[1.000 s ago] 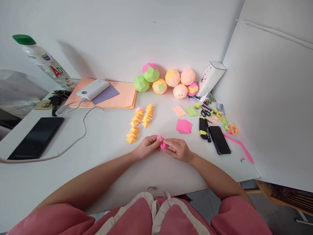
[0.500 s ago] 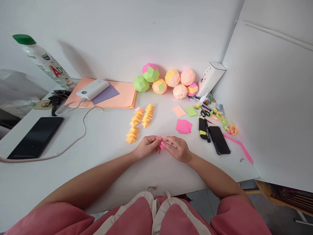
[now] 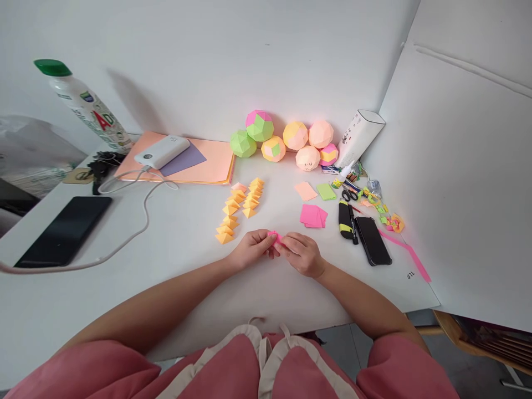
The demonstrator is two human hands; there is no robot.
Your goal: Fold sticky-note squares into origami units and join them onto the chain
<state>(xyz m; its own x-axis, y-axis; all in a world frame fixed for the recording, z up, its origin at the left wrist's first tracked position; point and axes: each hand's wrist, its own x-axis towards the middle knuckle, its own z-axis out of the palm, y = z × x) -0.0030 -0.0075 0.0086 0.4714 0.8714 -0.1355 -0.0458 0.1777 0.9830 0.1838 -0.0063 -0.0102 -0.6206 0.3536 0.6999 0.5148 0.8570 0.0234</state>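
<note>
Between my hands is a small folded piece of pink paper point(image 3: 275, 235), low over the table. My left hand point(image 3: 252, 247) pinches it from the left, thumb on top. My right hand point(image 3: 302, 254) closes on its right side, and the fingers cover much of it. Just beyond my right hand lie pink paper squares point(image 3: 313, 215), with a peach square point(image 3: 306, 190) and green squares point(image 3: 326, 192) behind them. Two rows of folded orange paper units point(image 3: 231, 206) stand to the left of my hands.
Several faceted paper balls point(image 3: 260, 126) line the wall. At right lie a black phone point(image 3: 373, 240), a cutter point(image 3: 345, 219), scissors point(image 3: 349, 194) and a glue bottle point(image 3: 341, 176). At left are a tablet point(image 3: 64, 230), a power bank point(image 3: 162, 151) with a looping cable, and a tall bottle point(image 3: 89, 105).
The right fingers have drawn in on the pink paper, which now shows less of its surface. The whole view has shifted slightly.
</note>
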